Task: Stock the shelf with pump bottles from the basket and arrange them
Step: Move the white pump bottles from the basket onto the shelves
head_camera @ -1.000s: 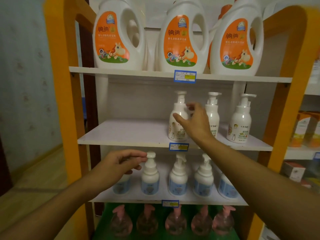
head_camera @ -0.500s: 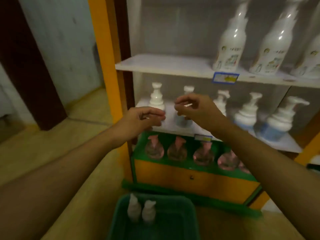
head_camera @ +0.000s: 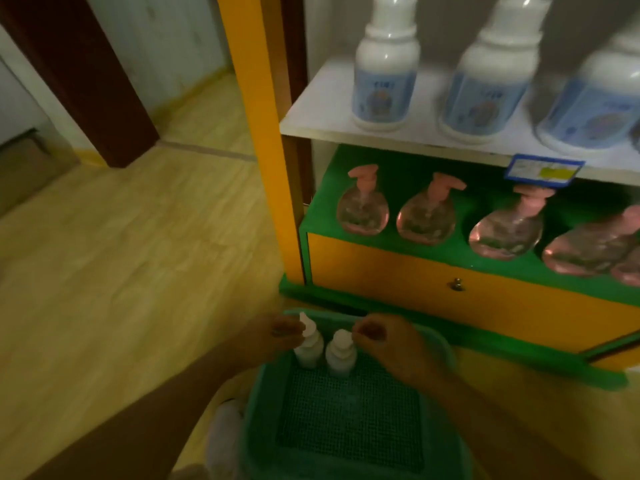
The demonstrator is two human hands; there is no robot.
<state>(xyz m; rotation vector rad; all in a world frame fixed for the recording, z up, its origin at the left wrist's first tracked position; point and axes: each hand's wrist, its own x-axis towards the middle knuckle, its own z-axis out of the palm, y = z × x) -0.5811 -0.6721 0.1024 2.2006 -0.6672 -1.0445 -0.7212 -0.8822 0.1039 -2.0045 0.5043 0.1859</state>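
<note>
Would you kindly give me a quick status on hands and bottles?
Left hand and right hand at pump tops, grip unclear. Two bottles upright in basket. Nothing in the way.

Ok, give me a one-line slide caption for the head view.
Both hands, left hand and right hand, reach the pump tops of two white pump bottles standing in the green basket below the shelf.

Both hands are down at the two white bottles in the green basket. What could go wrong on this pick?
1. The left hand and right hand sit only at the pump tops; whether either has closed is blurred, so a lift could slip.
2. The left bottle and right bottle stand close together in the basket; lifting one may topple the other.
</note>
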